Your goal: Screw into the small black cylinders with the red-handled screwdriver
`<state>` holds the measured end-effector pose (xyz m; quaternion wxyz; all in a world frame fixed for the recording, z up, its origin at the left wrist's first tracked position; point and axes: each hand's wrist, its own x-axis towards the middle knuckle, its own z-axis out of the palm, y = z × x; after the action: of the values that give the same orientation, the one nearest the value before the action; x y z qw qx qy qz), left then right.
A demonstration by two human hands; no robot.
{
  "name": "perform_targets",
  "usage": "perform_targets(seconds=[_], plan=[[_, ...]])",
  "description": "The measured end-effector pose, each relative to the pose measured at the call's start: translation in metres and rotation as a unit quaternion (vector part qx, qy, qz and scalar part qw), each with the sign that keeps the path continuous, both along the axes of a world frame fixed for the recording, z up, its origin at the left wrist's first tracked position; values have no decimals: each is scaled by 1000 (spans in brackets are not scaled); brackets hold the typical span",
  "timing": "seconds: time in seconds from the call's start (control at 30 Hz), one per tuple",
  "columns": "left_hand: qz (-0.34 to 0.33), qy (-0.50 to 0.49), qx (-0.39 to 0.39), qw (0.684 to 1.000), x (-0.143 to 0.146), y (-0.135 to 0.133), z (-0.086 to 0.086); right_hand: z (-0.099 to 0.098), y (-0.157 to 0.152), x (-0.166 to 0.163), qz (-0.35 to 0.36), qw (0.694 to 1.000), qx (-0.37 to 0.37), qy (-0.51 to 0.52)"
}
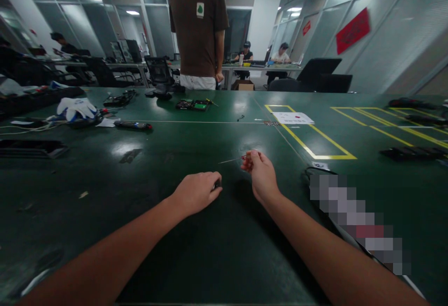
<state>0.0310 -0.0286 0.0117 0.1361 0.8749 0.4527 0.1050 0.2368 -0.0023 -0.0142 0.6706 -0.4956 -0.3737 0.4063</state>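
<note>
My right hand (262, 175) is raised above the green table, its fingers pinched round a slim screwdriver (229, 160). The thin metal shaft points left, and a bit of red shows at the fingertips; most of the handle is hidden by the hand. Lower and to the left, my left hand (196, 193) is closed with its back up, close to the tabletop. A small dark object (217, 184) shows between its thumb and fingers, too covered to name. The two hands are apart, and the shaft's tip lies above the left hand's knuckles.
On the green table (168, 231) yellow tape (331, 145) frames a paper sheet (293, 118). A kit case (192, 105), a black pen-shaped tool (133, 125) and a glove (76, 109) lie further left. A blurred-out object (353, 222) is beside my right forearm. A person (198, 30) stands across the table.
</note>
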Motion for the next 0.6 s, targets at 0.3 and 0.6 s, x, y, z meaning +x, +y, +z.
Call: perform_targets(seconds=[0.3, 0.6], plan=[[74, -212, -21, 974, -15, 7, 2, -1, 0, 1, 5, 1000, -6, 5], [154, -455, -136, 866, -22, 28, -4, -2, 0, 1, 13, 1000, -10, -11]])
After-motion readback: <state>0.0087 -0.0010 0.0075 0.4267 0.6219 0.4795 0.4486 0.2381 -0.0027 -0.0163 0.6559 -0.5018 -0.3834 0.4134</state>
